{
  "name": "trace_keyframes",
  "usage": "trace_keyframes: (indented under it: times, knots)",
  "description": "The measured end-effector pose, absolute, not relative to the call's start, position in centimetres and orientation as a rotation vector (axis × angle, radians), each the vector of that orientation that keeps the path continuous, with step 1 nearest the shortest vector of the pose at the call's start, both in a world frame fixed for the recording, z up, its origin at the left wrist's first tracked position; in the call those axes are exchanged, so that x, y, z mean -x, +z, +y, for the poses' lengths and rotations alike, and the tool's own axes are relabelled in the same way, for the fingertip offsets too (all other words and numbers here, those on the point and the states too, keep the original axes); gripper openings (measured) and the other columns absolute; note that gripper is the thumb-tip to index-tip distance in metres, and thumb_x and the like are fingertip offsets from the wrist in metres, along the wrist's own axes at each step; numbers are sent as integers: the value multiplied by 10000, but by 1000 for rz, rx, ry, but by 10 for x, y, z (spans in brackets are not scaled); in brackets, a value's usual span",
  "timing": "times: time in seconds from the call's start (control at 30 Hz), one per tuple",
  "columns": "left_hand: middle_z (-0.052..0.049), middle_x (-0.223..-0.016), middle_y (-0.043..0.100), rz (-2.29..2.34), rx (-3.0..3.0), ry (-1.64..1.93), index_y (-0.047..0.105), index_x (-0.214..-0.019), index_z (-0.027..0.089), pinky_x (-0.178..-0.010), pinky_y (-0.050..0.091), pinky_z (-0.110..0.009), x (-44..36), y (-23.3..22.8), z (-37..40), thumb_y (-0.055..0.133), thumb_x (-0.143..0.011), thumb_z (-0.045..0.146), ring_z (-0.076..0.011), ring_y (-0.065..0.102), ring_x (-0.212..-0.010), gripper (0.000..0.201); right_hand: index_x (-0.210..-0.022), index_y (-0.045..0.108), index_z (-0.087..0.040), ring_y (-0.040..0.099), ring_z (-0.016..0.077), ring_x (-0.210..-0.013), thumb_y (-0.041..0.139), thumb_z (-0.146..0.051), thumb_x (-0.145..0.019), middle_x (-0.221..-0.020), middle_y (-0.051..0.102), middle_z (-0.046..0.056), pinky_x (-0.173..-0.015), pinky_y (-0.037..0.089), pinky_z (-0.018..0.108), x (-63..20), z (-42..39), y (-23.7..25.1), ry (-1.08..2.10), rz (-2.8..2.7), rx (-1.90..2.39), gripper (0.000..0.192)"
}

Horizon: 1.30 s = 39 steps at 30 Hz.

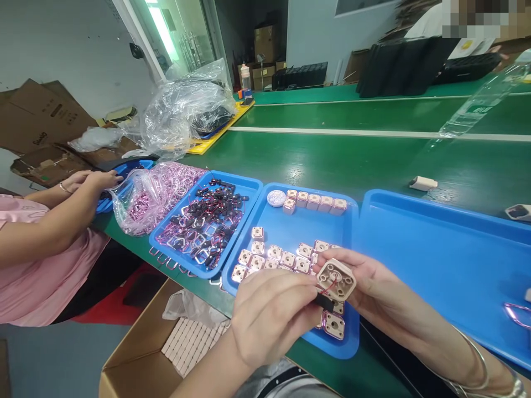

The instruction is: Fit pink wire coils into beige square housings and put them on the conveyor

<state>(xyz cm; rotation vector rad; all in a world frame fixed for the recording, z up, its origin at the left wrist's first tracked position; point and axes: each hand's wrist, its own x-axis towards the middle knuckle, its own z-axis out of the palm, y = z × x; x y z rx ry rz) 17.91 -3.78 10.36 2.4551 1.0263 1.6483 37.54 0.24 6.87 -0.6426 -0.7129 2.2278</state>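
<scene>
Square housing (336,279) (beige plastic), 2 hands.

bare forearms, silver bangles (481,367) (right wrist only).

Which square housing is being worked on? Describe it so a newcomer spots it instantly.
Find the middle blue tray on the green table. Above its near edge, the right hand holds one beige square housing. Unlike those lying in the tray, it is lifted, with a red wire and black part at the left hand.
</scene>
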Motion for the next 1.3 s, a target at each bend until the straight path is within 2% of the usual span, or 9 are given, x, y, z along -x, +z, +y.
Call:
trace_keyframes:
  times: [0.17,0.27,0.4,0.63,0.77,0.9,1.1,1.3]
  knots:
    - [-56,-843,719,1079,-2330,1584,660,-933,105,-700,547,-246,-185,103,-33,745,-737,81,-131,662,-773,216,-1041,716,-240,662,127,-830,756,-314,-780,-944,725,27,-765,502,200,-373,2,68,2155,-788,717,275]
    - [-58,-849,706,1145,-2210,1480,684,-915,115,-700,539,-235,-189,104,-33,696,-782,73,-125,651,-781,139,-1042,715,-243,650,143,-842,773,-349,-753,-962,708,33,-777,500,226,-371,2,67,2110,-792,768,313]
    - [-62,-872,694,1329,-1999,1347,711,-935,127,-709,525,-191,-194,106,-39,629,-834,79,-111,656,-798,140,-1040,713,-259,635,146,-838,763,-368,-757,-965,693,35,-774,494,234,-368,3,65,2038,-818,795,307]
    - [33,-735,714,1440,-1428,1197,739,-762,218,-634,493,-146,-200,108,-36,721,-757,128,-83,646,-691,92,-977,746,-287,601,177,-952,759,-386,-754,-1037,644,34,-806,495,246,-368,3,54,1751,-1064,786,244]
    - [40,-665,701,1405,-1250,1241,726,-673,212,-611,481,-131,-201,107,-32,747,-722,126,-77,631,-654,101,-955,754,-300,594,202,-987,754,-389,-757,-1005,658,42,-829,493,278,-367,3,52,1593,-1174,781,217]
    - [11,-640,700,1320,-1086,1374,715,-667,180,-569,504,-152,-205,99,-33,757,-708,167,-92,635,-590,60,-924,760,-308,598,232,-995,761,-399,-745,-986,673,51,-854,492,334,-365,4,55,1538,-1163,798,200]
    - [-9,-648,699,1328,-1170,1543,717,-686,175,-569,530,-160,-208,94,-33,746,-725,188,-106,649,-607,50,-901,768,-311,589,274,-1013,766,-405,-735,-962,696,70,-912,464,412,-364,5,58,1514,-1241,780,191]
    - [-5,-633,677,1367,-1211,1526,689,-657,173,-536,513,-139,-201,82,-32,740,-709,176,-99,635,-582,73,-916,775,-321,601,272,-985,784,-339,-729,-952,712,73,-905,465,415,-362,10,60,1400,-1335,735,187]
